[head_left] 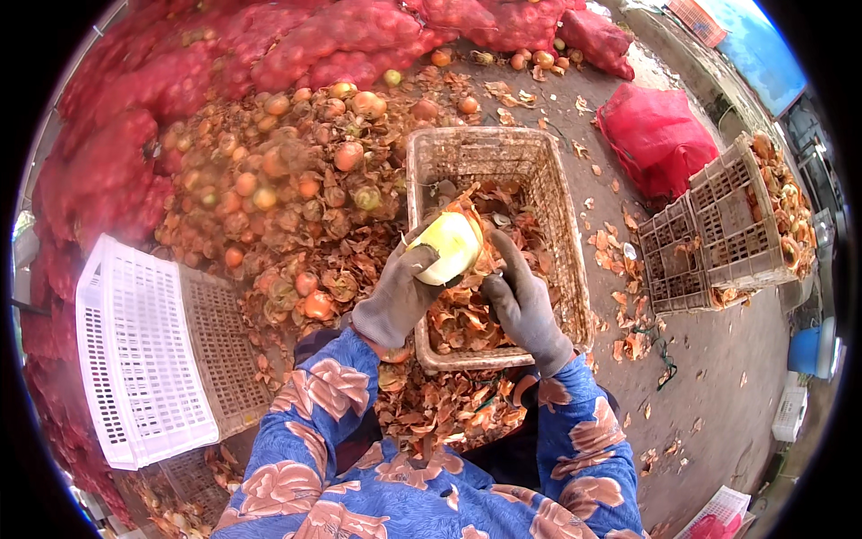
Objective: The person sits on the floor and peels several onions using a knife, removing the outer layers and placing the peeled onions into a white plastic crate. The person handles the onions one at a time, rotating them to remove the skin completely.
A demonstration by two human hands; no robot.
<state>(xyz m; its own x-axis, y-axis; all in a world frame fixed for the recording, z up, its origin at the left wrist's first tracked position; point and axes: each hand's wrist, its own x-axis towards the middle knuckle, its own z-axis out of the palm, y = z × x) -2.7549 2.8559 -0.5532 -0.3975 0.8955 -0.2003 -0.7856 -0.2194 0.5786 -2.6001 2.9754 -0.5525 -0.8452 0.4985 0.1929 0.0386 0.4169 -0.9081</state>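
A large, pale, partly peeled onion [453, 244] sits in my gloved left hand [392, 295], whose fingers and thumb wrap round its left and lower side. Brown skin [469, 203] still hangs off its far and right edge. My gloved right hand [532, 316] is close against the onion's right side, forefinger raised by the loose skin and thumb bent below it. Its other fingers are curled, and whatever they hold is hidden. Both hands are above a dirty plastic crate [566, 242] with onion skins [462, 319] lying in it.
A big heap of onions [260, 193] and skins lies to the left, with red mesh sacks [332, 49] stacked behind. White crates [144, 359] stand at the left. On the right are crates [709, 229] filled with skins, a red sack [655, 135] and a blue bucket [808, 350].
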